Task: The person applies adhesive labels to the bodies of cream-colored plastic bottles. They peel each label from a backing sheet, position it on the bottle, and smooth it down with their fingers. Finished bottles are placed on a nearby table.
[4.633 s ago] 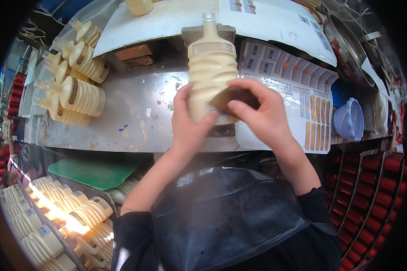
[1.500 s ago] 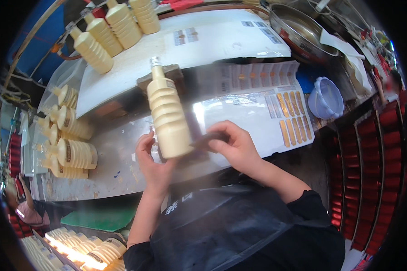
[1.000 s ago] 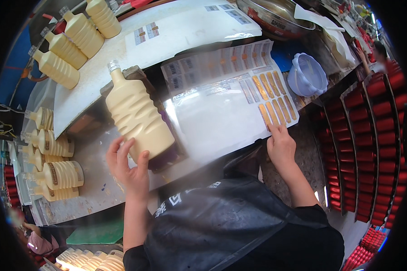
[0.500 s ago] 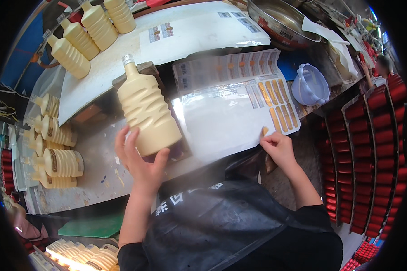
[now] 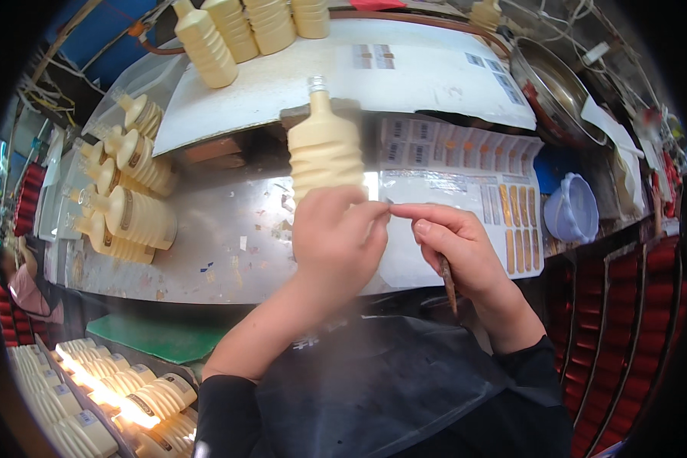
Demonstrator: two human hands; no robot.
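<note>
A cream bottle (image 5: 324, 145) with wavy ridges and a clear cap lies in front of me, neck pointing away against a dark block (image 5: 351, 108). My left hand (image 5: 332, 237), partly blurred, covers the bottle's lower part; its thumb and fingers come together at the right index fingertip. Whatever lies between these fingertips is too small to make out. My right hand (image 5: 466, 244) has its index finger stretched to the left and its other fingers curled round a thin brown stick-like tool (image 5: 447, 284) pointing down. Beside it lies a label sheet (image 5: 435, 256) with gold strip labels (image 5: 520, 229).
Several cream bottles (image 5: 206, 46) stand on the white board (image 5: 282, 84) at the back; more (image 5: 141, 217) lie at the left. A metal basin (image 5: 553, 84) and a lilac bucket (image 5: 571, 210) stand right. Racked bottles (image 5: 153, 397) fill the lower left; red racks (image 5: 626, 320) the right.
My left hand has moved from the bottle's base toward the right hand. My right hand has risen from the sheet's near edge to meet it. The view has shifted left.
</note>
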